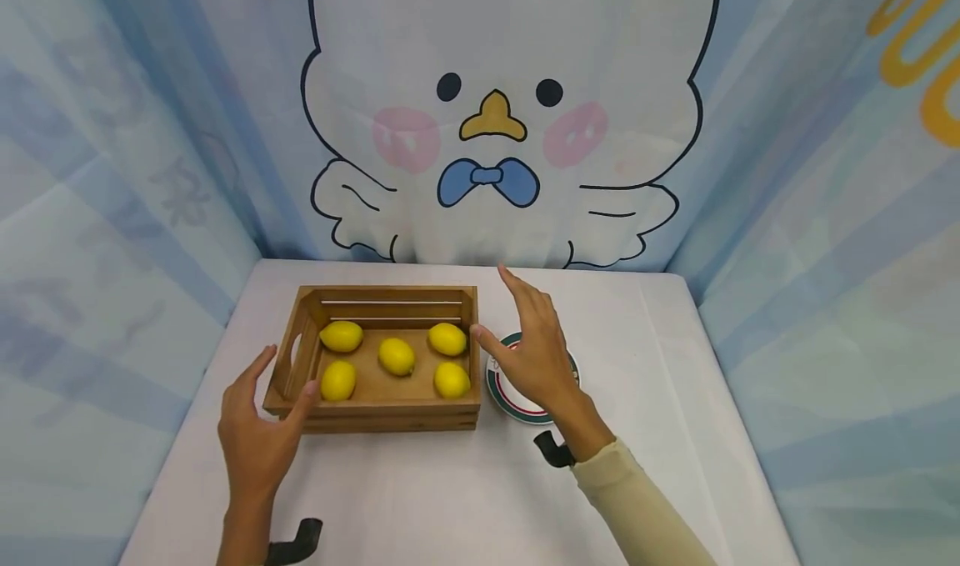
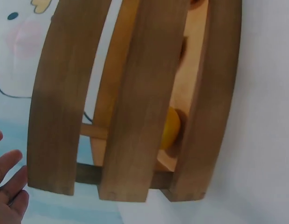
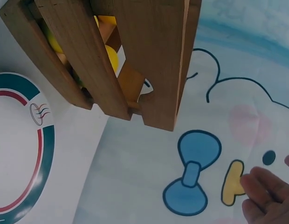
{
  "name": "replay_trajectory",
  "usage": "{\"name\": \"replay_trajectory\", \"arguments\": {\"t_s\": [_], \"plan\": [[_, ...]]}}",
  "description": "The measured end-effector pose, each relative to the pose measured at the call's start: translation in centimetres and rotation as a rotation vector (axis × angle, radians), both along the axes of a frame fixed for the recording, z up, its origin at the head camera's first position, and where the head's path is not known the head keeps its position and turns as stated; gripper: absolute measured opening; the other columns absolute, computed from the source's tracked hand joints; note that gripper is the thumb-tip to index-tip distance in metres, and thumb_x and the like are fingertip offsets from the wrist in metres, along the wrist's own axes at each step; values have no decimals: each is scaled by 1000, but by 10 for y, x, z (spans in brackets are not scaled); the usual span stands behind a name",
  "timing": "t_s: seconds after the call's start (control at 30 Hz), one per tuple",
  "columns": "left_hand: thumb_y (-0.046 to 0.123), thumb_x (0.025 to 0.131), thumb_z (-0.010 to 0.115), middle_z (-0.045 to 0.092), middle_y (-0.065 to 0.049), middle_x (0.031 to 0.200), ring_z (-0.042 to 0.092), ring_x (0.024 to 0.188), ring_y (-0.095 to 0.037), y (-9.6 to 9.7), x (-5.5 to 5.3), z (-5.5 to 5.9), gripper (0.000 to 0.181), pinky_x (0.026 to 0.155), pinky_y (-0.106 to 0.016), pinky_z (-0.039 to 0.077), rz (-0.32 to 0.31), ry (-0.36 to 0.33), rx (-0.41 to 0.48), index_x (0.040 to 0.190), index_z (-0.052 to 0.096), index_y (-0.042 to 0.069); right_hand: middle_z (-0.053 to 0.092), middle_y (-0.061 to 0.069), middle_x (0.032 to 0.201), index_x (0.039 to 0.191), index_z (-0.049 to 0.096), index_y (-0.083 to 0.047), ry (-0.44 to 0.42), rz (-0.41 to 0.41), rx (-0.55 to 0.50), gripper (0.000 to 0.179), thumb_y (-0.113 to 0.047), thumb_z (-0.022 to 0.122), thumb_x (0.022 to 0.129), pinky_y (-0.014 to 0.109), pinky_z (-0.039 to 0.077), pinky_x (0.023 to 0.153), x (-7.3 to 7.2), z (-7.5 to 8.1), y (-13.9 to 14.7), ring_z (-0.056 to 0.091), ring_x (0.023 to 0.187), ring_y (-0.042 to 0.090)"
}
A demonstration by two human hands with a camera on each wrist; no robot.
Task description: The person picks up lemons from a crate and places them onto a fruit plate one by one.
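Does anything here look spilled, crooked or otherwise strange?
Nothing stands out: five lemons lie inside the upright slatted wooden crate, and the green-rimmed plate lies flat beside it; no spill or damage shows.

White table [image 1: 637, 358], wooden crate [image 1: 390, 418], plate [image 1: 517, 395] beside it

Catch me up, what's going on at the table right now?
A person has both hands by a wooden crate holding five lemons. The left hand is at its left end; whether it touches is unclear. The right hand hovers off the right end, partly covering the plate from the head view. Crate and plate stand side by side on the white table.
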State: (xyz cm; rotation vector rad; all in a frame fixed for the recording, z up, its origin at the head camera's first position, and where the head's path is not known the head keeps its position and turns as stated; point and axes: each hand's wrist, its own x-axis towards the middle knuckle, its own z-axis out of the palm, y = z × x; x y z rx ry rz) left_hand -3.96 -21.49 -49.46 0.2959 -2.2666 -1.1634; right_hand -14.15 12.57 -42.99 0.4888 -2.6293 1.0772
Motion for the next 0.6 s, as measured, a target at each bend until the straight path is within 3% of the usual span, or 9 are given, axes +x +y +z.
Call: {"name": "replay_trajectory", "arguments": {"t_s": [0.33, 0.53, 0.6], "plan": [[24, 89, 87, 50, -9, 165, 45, 151, -40, -14, 6, -11, 81, 127, -64, 27, -20, -157, 108, 160, 49, 23, 41, -2, 169, 169, 25, -40, -52, 46, -32, 89, -50, 75, 96, 59, 38, 121, 0, 0, -15, 43, 150, 26], [24, 90, 86, 49, -1, 166, 47, 151, -33, -15, 6, -22, 82, 128, -52, 30, -17, -202, 201, 162, 46, 28, 48, -5, 164, 167, 32, -40, -97, 116, -70, 89, -47, 80, 92, 59, 42, 118, -6, 0, -27, 49, 143, 24], [25, 91, 85, 49, 3, 166, 48, 151, -29, -14, 7, -26, 82, 127, -43, 34, -15, -215, 210, 162, 45, 31, 51, -5, 162, 166, 36, -38, -116, 143, -81, 88, -45, 82, 91, 58, 41, 120, -8, -1, -30, 51, 143, 24]]}}
